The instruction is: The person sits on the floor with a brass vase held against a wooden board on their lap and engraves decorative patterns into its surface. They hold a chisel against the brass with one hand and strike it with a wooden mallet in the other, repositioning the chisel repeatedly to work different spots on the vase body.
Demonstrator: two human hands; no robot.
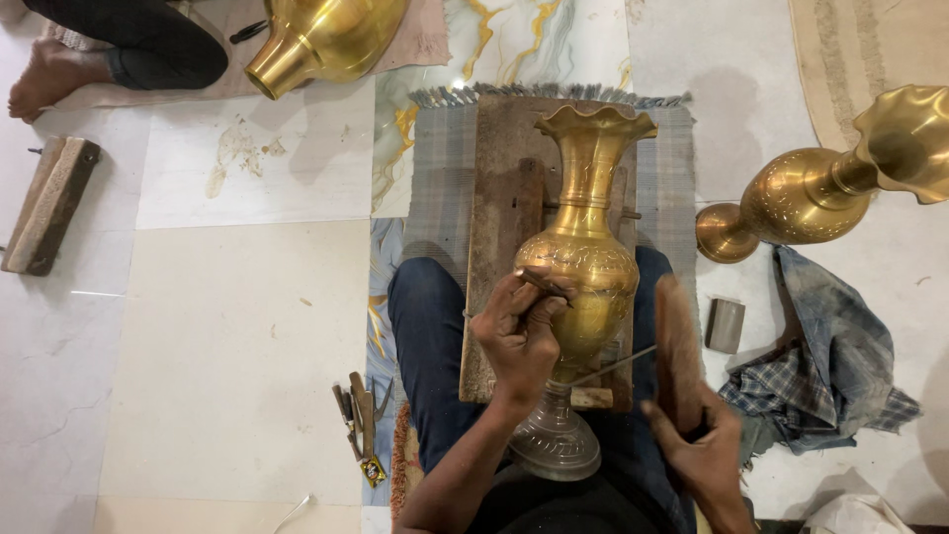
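A tall brass vase [583,227] with a fluted rim lies lengthwise on a wooden board [494,198] across my lap, its dull grey base [554,440] towards me. My left hand [519,331] rests on the engraved belly of the vase and pinches a thin chisel [544,284] against the metal. My right hand [707,450] grips a wooden mallet [678,341], raised just right of the vase. A thin metal rod [613,366] pokes out from under the vase.
A second brass vase [825,188] lies on its side at right above a crumpled checked cloth [820,376] and a small grey block [725,324]. Another person's leg [109,49] and a large brass vessel [321,40] are at top left. Loose tools [358,425] lie left of my knee; a wooden block [49,203] sits far left.
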